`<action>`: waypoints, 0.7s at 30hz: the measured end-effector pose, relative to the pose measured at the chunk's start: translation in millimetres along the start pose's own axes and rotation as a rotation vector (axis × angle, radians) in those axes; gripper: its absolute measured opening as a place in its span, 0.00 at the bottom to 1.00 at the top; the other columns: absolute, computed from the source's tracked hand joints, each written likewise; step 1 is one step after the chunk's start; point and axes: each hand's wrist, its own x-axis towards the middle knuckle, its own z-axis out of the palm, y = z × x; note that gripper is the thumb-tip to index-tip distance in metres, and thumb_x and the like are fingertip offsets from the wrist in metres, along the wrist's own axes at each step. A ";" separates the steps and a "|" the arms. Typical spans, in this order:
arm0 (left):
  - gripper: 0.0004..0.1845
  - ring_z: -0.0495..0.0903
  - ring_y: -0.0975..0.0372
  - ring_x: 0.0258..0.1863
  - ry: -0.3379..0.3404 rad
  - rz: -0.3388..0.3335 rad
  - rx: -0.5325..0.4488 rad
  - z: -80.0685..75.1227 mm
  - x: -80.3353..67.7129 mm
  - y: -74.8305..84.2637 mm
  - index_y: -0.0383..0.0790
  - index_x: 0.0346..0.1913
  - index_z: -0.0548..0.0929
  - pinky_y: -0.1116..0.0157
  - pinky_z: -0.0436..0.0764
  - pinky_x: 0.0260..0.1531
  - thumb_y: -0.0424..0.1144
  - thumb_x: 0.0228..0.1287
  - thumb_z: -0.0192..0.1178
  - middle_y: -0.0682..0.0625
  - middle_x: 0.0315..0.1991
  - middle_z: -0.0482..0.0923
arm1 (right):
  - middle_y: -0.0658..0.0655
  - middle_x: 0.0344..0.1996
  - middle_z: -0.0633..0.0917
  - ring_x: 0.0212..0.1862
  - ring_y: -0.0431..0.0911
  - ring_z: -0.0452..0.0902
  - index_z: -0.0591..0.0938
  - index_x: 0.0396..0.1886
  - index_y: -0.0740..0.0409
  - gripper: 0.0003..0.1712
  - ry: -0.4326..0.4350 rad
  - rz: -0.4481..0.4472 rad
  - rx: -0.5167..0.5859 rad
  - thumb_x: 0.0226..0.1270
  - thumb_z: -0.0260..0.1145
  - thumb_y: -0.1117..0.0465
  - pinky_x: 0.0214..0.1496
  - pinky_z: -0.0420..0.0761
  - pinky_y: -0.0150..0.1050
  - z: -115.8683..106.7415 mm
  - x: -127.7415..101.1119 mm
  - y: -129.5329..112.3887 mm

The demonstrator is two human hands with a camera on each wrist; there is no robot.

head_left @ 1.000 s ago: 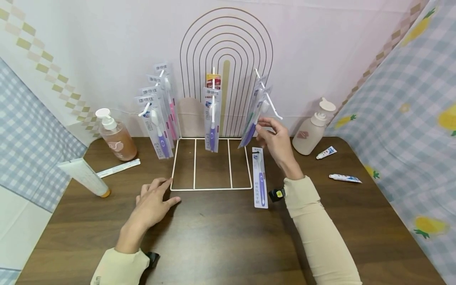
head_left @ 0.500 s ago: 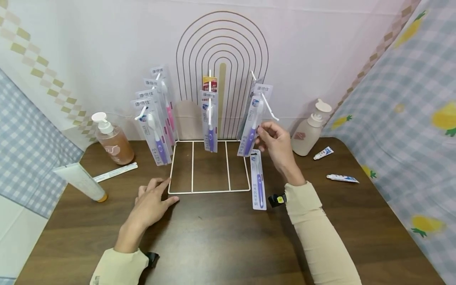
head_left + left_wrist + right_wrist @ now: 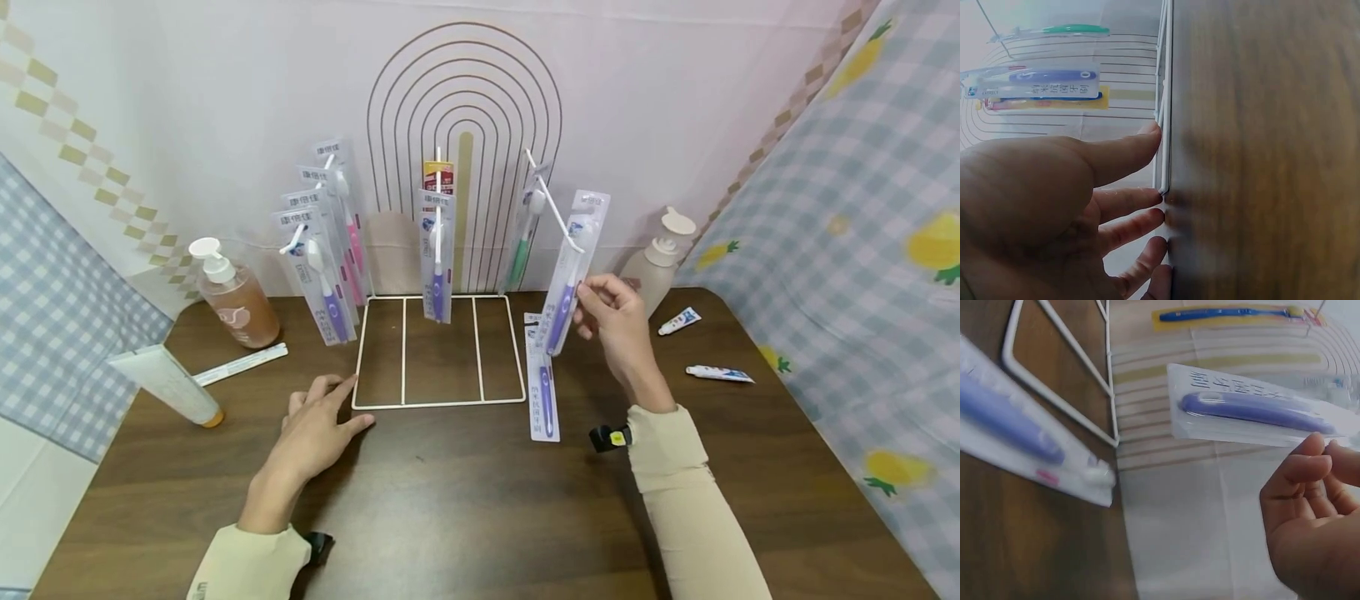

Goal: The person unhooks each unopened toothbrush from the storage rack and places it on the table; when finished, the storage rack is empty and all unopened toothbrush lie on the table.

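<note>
My right hand pinches the edge of a packaged purple toothbrush between thumb and fingers. The package tilts beside the right-hand hook, whose tip overlaps it in the head view. Below it, a second packaged purple toothbrush lies on the table. A green toothbrush in its pack hangs farther back on that hook. My left hand rests on the table, fingers spread, at the front left corner of the white wire rack. In the left wrist view its thumb touches the rack's wire.
Several packaged toothbrushes hang on the left hook, and more on the middle one. An amber pump bottle, a white tube and a flat narrow packet are left. A white bottle and small tubes stand or lie right.
My right hand has drawn the front purple toothbrush forward and right along the right hook, out to its tip, uncovering the green one behind. My left hand stays at the rack's corner.
</note>
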 end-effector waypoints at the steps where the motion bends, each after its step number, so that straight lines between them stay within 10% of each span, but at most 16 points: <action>1: 0.43 0.64 0.34 0.68 -0.002 0.001 0.001 0.2 0.0 -0.1 0.40 0.89 0.69 0.35 0.72 0.59 0.53 0.82 0.70 0.35 0.84 0.65 | 0.47 0.23 0.85 0.26 0.37 0.79 0.86 0.38 0.50 0.16 0.008 0.026 -0.015 0.88 0.63 0.72 0.25 0.75 0.28 -5.1 -2.4 1.6; 7: 0.42 0.65 0.34 0.69 0.003 0.006 0.012 1.1 0.3 -0.6 0.40 0.89 0.69 0.34 0.73 0.58 0.53 0.82 0.70 0.35 0.83 0.66 | 0.46 0.22 0.83 0.26 0.37 0.76 0.88 0.46 0.62 0.07 0.048 0.216 -0.181 0.88 0.67 0.64 0.26 0.75 0.29 -34.3 -18.6 17.2; 21: 0.42 0.66 0.32 0.68 0.009 0.012 0.033 1.5 1.1 -1.2 0.40 0.89 0.69 0.33 0.74 0.58 0.53 0.82 0.69 0.34 0.83 0.66 | 0.44 0.24 0.83 0.27 0.33 0.77 0.87 0.62 0.76 0.19 0.003 0.411 -0.444 0.88 0.65 0.62 0.30 0.79 0.28 -54.6 -34.6 49.6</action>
